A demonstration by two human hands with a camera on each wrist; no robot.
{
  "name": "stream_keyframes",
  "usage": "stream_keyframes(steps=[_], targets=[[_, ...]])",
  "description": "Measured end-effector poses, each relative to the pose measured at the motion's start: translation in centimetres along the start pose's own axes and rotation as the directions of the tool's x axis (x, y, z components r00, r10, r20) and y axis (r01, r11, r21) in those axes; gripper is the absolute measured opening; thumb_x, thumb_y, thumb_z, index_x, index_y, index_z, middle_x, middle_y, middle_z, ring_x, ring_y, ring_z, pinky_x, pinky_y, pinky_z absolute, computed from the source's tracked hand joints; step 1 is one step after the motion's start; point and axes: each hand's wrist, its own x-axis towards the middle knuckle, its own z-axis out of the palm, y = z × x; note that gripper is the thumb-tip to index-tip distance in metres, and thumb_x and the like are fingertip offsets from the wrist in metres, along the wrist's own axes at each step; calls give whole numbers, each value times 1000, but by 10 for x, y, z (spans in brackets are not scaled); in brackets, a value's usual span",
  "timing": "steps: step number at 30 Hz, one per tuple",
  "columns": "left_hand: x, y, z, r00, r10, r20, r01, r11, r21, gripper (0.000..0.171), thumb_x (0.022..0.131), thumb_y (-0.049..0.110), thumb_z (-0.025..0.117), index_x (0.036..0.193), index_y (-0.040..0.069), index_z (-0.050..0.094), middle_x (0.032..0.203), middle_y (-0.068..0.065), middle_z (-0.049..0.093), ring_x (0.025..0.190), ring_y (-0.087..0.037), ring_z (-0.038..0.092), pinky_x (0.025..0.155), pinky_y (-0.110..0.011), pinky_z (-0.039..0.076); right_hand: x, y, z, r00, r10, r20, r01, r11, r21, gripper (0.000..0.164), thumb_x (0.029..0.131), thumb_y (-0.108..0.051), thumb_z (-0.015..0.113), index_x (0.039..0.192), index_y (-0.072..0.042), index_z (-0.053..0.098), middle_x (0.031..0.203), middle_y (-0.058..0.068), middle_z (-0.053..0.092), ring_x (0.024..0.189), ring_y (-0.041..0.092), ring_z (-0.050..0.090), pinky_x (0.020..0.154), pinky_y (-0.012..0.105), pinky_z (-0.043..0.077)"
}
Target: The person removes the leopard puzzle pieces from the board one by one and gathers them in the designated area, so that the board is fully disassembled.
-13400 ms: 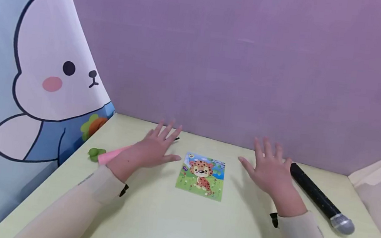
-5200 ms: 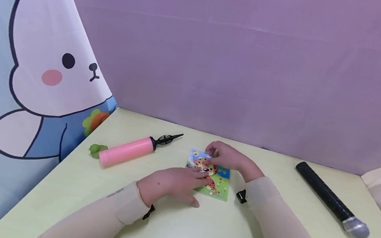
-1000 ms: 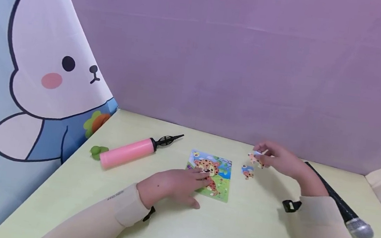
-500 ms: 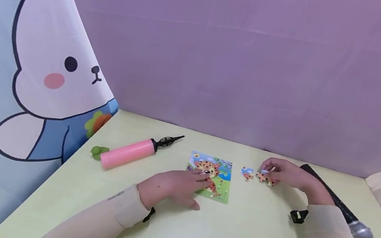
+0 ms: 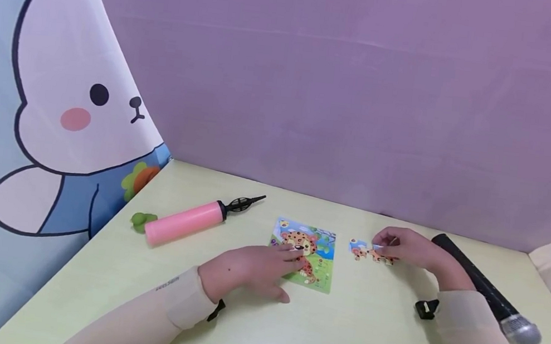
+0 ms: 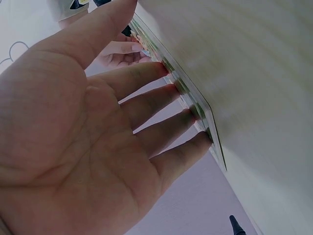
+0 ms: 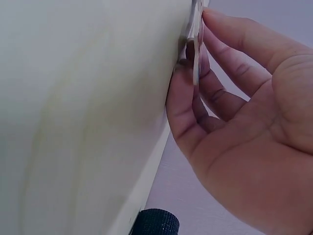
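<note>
A leopard jigsaw puzzle (image 5: 323, 269) lies flat at the middle of the table. My left hand (image 5: 255, 268) rests on its left side; in the left wrist view that hand's straight fingertips (image 6: 198, 142) touch the edge of the puzzle. To the right of the puzzle, a loose jigsaw piece (image 5: 356, 248) with blue sky and a spotted ear lies on the table. My right hand (image 5: 413, 251) pinches a second, spotted puzzle piece (image 5: 378, 256) right against it. The right wrist view shows this held piece (image 7: 196, 58) edge-on between thumb and fingers. Whether the two pieces interlock is too small to tell.
A pink hand pump (image 5: 184, 222) with a black nozzle lies at the left, beside a small green object (image 5: 141, 221). On the right, a black microphone (image 5: 489, 295) lies partly behind my right forearm. A purple wall (image 5: 343, 100) stands behind the table.
Earlier both hands were apart, then both on the puzzle. Within the last second my right hand lowered its piece to the table and slid it left against the loose piece. My left hand stayed.
</note>
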Motion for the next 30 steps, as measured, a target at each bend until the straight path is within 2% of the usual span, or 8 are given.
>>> stream_keyframes(steps=[6,12,19,25,30], targets=[[-1,0,2,1000,4,5,-4,1000,-19,85,102,58,64,171,22,29,182,3,17,170,-24,17,139,-41,25,-1,-2,4,1000,-22,12,22,1000,7,29,102,-16,71,126,0,66,102,10,65,79,15,60,67,28,55],[-1,0,0,1000,0,3,0,1000,-20,84,102,57,65,170,23,30,182,4,17,170,-24,16,139,-42,25,-1,-6,4,1000,-20,-16,19,998,-59,27,103,-17,69,126,-2,67,107,9,66,84,15,59,67,27,53],[2,-2,2,1000,4,2,-4,1000,-18,85,102,58,64,171,23,28,182,3,17,170,-24,16,139,-42,24,5,-30,0,989,-22,-146,-4,984,-175,27,110,-23,59,128,-6,70,119,11,67,97,22,60,77,31,54],[4,-2,1,1000,3,-9,-4,999,-36,84,102,55,66,171,23,30,181,2,21,169,-25,20,138,-43,26,18,-57,7,989,-28,-142,14,995,-94,33,110,-29,59,133,-6,66,125,15,64,94,25,66,80,37,61],[6,1,-2,999,1,-32,-3,999,-53,83,100,53,71,168,19,36,179,1,29,167,-25,27,137,-42,29,32,-73,21,995,-60,-84,60,998,-7,35,108,-22,62,138,-3,61,127,18,63,96,27,71,85,43,66]])
